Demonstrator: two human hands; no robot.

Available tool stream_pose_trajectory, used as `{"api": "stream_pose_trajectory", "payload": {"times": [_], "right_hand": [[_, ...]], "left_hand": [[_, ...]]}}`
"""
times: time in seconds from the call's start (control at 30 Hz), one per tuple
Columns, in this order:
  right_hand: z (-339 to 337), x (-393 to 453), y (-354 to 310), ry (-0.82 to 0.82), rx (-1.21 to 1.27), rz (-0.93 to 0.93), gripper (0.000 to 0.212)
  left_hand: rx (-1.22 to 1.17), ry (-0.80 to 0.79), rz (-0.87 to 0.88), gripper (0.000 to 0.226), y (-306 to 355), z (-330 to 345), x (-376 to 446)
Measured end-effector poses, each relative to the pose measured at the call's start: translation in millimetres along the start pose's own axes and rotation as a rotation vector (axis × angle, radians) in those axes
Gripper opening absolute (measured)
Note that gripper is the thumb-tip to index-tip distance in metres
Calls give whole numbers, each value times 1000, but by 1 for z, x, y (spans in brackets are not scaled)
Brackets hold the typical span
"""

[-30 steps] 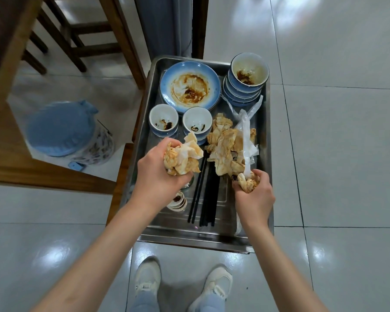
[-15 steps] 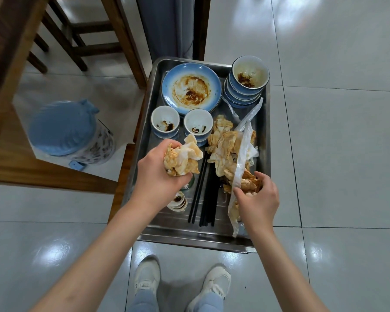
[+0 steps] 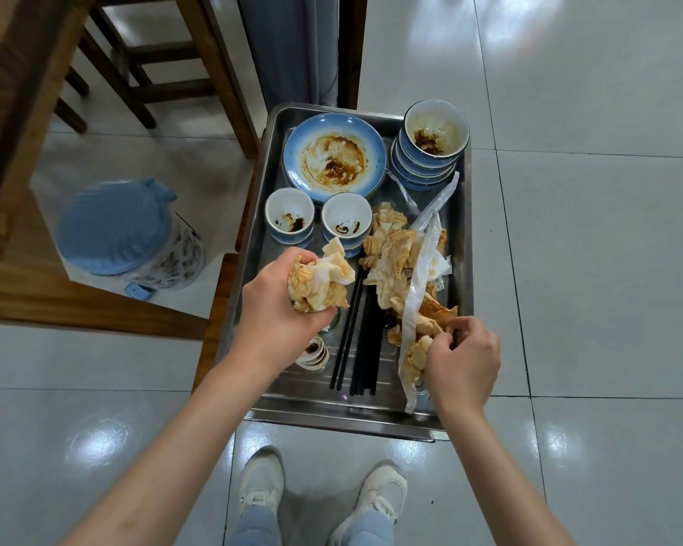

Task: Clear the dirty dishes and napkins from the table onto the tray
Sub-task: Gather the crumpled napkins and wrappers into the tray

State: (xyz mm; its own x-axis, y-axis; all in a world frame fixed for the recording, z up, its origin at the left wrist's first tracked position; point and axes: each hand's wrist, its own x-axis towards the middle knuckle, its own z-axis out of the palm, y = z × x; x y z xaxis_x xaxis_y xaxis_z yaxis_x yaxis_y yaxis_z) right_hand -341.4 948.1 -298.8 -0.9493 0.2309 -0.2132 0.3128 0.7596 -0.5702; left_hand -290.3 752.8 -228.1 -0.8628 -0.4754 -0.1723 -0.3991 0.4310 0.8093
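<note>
Stained, crumpled paper napkins [image 3: 319,281] sit bunched in the left hand [image 3: 277,309], held above the rectangular steel tray [image 3: 249,246] — probably for dropping. The right hand [image 3: 464,364] pinches more napkins [image 3: 418,336] at the tray's near right corner. Dirty blue dishes [image 3: 334,157] crowd its far edge, over glossy grey floor tiles [image 3: 608,269].
</note>
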Motion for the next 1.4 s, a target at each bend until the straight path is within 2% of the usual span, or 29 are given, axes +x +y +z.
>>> {"api": "stream_pose_trajectory", "payload": {"times": [0.13, 0.3, 0.5, 0.57, 0.8, 0.93, 1.2, 1.33, 1.4], "right_hand": [[-3, 3, 1, -123, -13, 40, 14], [-15, 9, -9, -77, 62, 20, 10], [-41, 23, -17, -50, 119, -18, 8], [-50, 28, -14, -44, 119, -18, 10], [-66, 37, -8, -106, 107, -67, 11], [-64, 36, -7, -136, 106, -98, 10], [-52, 29, -11, -182, 134, -136, 11], [-48, 30, -13, -189, 133, -152, 12], [-47, 30, -14, -191, 137, -158, 12]], "left_hand": [[8, -10, -5, 42, 2, 0, -1], [-27, -42, -11, 39, 12, 6, -2], [-64, -215, -21, 35, 28, 52, -14], [-7, -254, -25, 37, 25, 72, -16], [174, -161, -190, 34, -4, 102, -16], [154, -144, -221, 49, -7, 111, -16], [75, -223, -225, 100, -2, 110, -14], [46, -311, -178, 98, 1, 105, -19], [64, -307, -155, 96, 0, 103, -18]]}}
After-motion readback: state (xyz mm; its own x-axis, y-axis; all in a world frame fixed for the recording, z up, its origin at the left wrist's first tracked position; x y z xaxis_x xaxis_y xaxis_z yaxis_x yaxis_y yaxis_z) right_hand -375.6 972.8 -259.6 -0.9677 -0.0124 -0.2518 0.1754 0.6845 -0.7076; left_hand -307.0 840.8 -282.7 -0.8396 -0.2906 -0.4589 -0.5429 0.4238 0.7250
